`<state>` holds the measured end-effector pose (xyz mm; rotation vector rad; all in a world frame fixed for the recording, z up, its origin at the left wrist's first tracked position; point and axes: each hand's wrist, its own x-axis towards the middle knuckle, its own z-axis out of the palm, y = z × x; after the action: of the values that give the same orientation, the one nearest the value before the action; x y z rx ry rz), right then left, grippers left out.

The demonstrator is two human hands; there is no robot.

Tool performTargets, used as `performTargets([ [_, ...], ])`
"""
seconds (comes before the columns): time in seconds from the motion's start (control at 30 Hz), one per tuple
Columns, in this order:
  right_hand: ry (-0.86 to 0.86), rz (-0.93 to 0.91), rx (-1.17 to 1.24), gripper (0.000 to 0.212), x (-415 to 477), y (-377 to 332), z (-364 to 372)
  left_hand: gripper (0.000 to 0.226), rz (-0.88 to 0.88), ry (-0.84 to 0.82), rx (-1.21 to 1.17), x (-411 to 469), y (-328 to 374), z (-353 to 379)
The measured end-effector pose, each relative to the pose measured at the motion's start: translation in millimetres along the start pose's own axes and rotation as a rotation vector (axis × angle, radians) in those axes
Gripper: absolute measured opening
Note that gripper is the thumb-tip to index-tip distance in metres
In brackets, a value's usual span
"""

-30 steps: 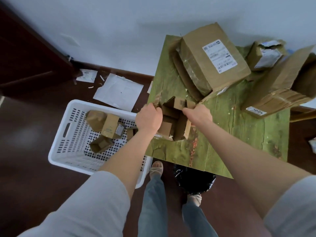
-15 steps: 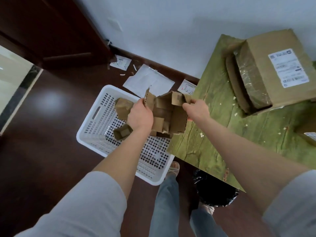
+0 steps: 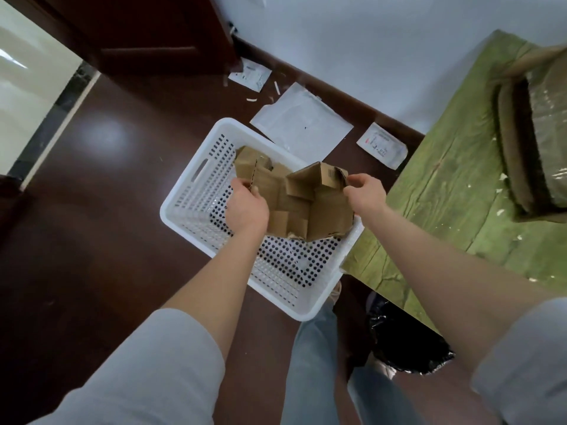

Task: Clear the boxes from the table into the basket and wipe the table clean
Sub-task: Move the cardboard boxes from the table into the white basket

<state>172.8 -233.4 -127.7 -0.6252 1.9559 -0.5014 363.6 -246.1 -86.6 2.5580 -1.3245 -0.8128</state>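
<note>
Centre frame, a torn cardboard box (image 3: 310, 204), opened out and partly flattened, is held in the air above a white perforated plastic basket (image 3: 190, 197) and is gripped from both sides. The left hand (image 3: 247, 207) is curled round the box's left edge. A ragged flap at its upper right corner is pinched in the fingers of the right hand (image 3: 365, 194). Both forearms are bare, with grey sleeves (image 3: 147, 372) pushed up at the bottom of the frame.

The basket is set on a dark glossy floor (image 3: 92, 240), its right corner just beside the near edge of a green table (image 3: 445, 210), which fills the right side of the frame. More brown cardboard (image 3: 245, 159) is seen behind the held box, inside the basket's far end. A large taped cardboard box (image 3: 543, 142) rests on the table at the upper right and is cut off by the frame's edge. Pale crumbs (image 3: 500, 211) are scattered over the tabletop near it.

A white mailer envelope (image 3: 302, 125) and two printed paper slips (image 3: 382, 145) (image 3: 250, 74) lie on the floor along the wall beyond the basket. A black plastic bag (image 3: 408, 345) is seen below the table's near edge, beside blue-jeaned legs (image 3: 313, 363).
</note>
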Motion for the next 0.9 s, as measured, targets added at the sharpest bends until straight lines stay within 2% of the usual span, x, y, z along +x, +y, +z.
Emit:
performTargets([
  [0.13, -0.13, 0.052, -0.198, 0.049, -4, 8, 30, 0.026, 0.058, -0.2, 0.088, 4, -4, 14],
  [0.27, -0.213, 0.019, -0.385, 0.077, -3, 20, 50, 0.044, 0.078, -0.397, 0.146, 4, -10, 32],
  [0.33, -0.254, 0.025, -0.408, 0.084, 2, 27, 53, 0.047, 0.072, -0.454, 0.163, 5, -16, 39],
  [0.43, -0.325, 0.017, -0.425, 0.08, 13, 35, 53, 0.05, 0.063, -0.516, 0.202, 6, -23, 49],
  [0.6, -0.311, 0.0, -0.49, 0.065, 15, 42, 55, 0.062, 0.033, -0.598, 0.187, 0, -28, 60],
  [0.63, -0.325, 0.001, -0.521, 0.061, 15, 44, 56, 0.06, 0.025, -0.638, 0.201, -2, -29, 62],
  [0.73, -0.349, 0.003, -0.563, 0.052, 13, 45, 51, 0.032, 0.078, -0.771, 0.277, -8, -26, 65],
  [0.8, -0.328, -0.007, -0.539, 0.051, 12, 43, 44, 0.031, 0.068, -0.799, 0.294, -14, -18, 62],
  [0.9, -0.286, -0.063, -0.514, 0.048, 7, 36, 27, 0.04, 0.065, -0.771, 0.298, -21, -6, 61],
])
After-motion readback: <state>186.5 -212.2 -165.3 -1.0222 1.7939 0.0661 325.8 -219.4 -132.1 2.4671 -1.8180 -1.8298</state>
